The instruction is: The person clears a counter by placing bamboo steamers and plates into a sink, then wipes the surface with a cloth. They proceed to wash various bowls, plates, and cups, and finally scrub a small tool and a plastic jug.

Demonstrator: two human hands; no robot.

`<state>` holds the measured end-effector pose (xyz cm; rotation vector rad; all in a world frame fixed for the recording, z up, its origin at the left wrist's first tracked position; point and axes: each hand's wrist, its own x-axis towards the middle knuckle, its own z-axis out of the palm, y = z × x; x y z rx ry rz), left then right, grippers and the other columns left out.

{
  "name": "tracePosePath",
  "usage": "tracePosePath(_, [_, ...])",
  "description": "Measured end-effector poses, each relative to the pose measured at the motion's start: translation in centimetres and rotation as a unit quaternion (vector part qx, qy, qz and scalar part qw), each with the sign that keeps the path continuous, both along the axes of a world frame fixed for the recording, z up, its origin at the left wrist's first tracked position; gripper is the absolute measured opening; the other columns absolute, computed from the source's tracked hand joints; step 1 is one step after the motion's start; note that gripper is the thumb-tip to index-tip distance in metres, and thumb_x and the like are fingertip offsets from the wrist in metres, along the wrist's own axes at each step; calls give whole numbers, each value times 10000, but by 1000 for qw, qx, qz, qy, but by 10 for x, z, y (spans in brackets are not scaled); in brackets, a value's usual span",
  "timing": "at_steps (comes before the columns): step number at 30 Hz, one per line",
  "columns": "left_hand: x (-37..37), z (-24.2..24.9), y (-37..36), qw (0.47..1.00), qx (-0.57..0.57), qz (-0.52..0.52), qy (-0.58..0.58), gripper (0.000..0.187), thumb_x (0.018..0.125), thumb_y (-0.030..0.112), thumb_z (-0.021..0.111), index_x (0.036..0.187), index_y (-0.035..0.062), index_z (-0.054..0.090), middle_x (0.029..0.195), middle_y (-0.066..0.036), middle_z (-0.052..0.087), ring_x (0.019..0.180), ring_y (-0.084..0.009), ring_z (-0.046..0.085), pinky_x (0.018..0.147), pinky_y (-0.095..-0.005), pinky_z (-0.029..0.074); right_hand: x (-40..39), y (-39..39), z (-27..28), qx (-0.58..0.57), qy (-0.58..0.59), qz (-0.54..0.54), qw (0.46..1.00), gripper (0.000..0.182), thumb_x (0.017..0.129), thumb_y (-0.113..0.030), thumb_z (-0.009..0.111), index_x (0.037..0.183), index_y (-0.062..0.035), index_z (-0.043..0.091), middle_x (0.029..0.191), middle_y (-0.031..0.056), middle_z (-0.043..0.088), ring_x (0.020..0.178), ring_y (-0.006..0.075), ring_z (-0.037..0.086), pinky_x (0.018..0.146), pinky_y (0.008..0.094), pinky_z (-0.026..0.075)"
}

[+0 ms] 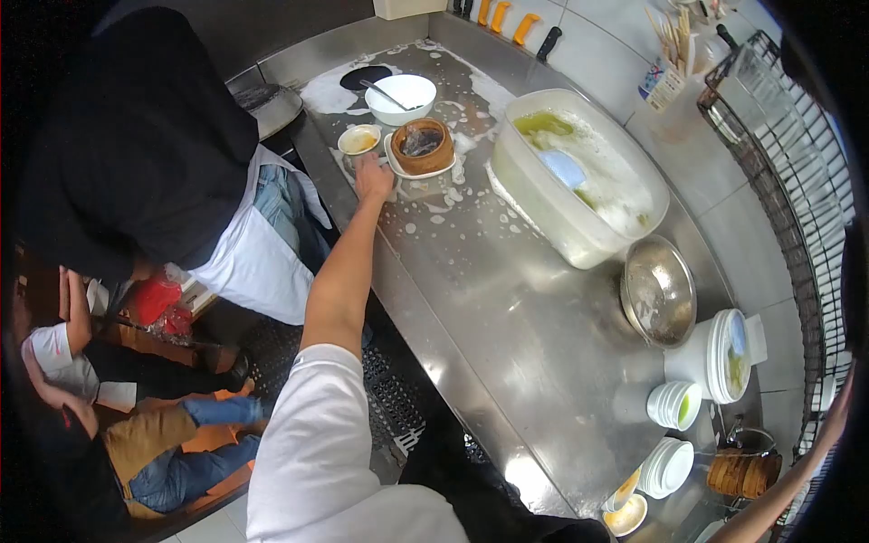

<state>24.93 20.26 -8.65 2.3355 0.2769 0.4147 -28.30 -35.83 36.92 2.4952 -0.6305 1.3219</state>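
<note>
My left hand point(373, 178) reaches across the steel counter to a small white bowl point(358, 138) with yellow-orange residue. Its fingers are closed at the near rim of that bowl; the fingertips are partly hidden. Just right of the hand, a round bamboo steamer point(422, 147) with something dark inside sits on a white dish point(444, 173). Behind them stands a larger white bowl point(401, 100) with a spoon point(382, 93) in it. Only the forearm of my right arm point(786, 496) shows, along the wire rack; the hand itself is outside the picture.
A large plastic tub point(579, 238) of foamy water holds a blue item point(563, 169). Beside it lie a metal bowl point(659, 291), white buckets point(706, 357) and stacked bowls point(667, 468). A wire rack point(769, 163) lines the right side. Another person in a white apron point(258, 271) stands at left.
</note>
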Motion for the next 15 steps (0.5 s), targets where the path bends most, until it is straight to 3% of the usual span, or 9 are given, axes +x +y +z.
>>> tracePosePath(2, [31, -6, 9, 1000, 20, -11, -16, 474, 842, 229, 589, 1271, 62, 476, 1286, -197, 484, 1171, -370, 515, 984, -436, 427, 12, 24, -80, 54, 10, 110, 992, 394, 920, -211, 568, 1261, -16, 538, 1203, 165, 595, 1082, 249, 579, 948, 355, 434])
tracePosePath(3, [43, -8, 12, 999, 29, -22, 7, 481, 851, 238, 584, 1284, 61, 469, 1298, -195, 480, 1182, -366, 509, 989, -435, 424, 28, 65, -118, 109, 71, 86, 988, 290, 994, -173, 475, 1222, -13, 555, 1129, 126, 604, 1042, 209, 570, 927, 333, 440])
tracePosePath(4, [55, -8, 15, 998, 37, -31, 29, 489, 860, 246, 579, 1297, 61, 462, 1311, -193, 475, 1194, -362, 503, 994, -435, 420, 46, 117, -146, 149, 118, 95, 977, 240, 977, -132, 488, 1158, 0, 575, 1084, 109, 603, 1017, 199, 560, 908, 317, 439])
tracePosePath(5, [65, -10, 18, 997, 46, -41, 53, 497, 869, 254, 574, 1311, 60, 455, 1323, -191, 471, 1205, -358, 497, 1000, -434, 417, 52, 140, -183, 271, 127, 120, 946, 201, 957, -97, 495, 1108, 2, 584, 1048, 95, 611, 970, 187, 567, 869, 317, 451])
tracePosePath(6, [83, -23, 22, 995, 51, -64, 63, 463, 893, 300, 543, 1283, 53, 505, 1279, -191, 537, 1166, -351, 536, 969, -447, 434, 45, 132, -231, 260, 176, 173, 934, 236, 881, -20, 508, 1100, 7, 593, 970, 98, 626, 851, 171, 590, 734, 303, 478])
tracePosePath(7, [91, -24, 22, 992, 58, -86, 71, 438, 895, 315, 536, 1243, 49, 540, 1232, -193, 568, 1132, -356, 556, 951, -456, 443, 50, 164, -248, 304, 239, 148, 910, 205, 863, -16, 530, 1053, 12, 603, 895, 90, 627, 804, 154, 590, 700, 281, 476])
tracePosePath(8, [95, -22, 22, 989, 66, -107, 81, 420, 898, 330, 529, 1204, 45, 574, 1185, -195, 598, 1097, -361, 576, 933, -464, 452, 45, 174, -290, 402, 187, 153, 883, 172, 851, -6, 537, 1003, 3, 617, 841, 79, 628, 733, 152, 592, 678, 281, 480])
tracePosePath(11, [116, -37, 27, 982, 93, -127, 104, 377, 904, 345, 510, 1068, 37, 655, 1065, -200, 654, 1002, -378, 619, 875, -483, 477, 21, 199, -356, 506, 222, 126, 824, 81, 843, -29, 592, 918, -9, 618, 779, 84, 634, 667, 147, 605, 611, 280, 500])
tracePosePath(15, [122, -38, 23, 973, 152, -147, 94, 364, 905, 323, 513, 953, 9, 691, 1027, -224, 659, 962, -392, 631, 835, -485, 494, -4, 206, -398, 553, 224, 81, 798, 73, 849, -37, 613, 910, 1, 616, 772, 92, 653, 678, 153, 634, 598, 284, 512])
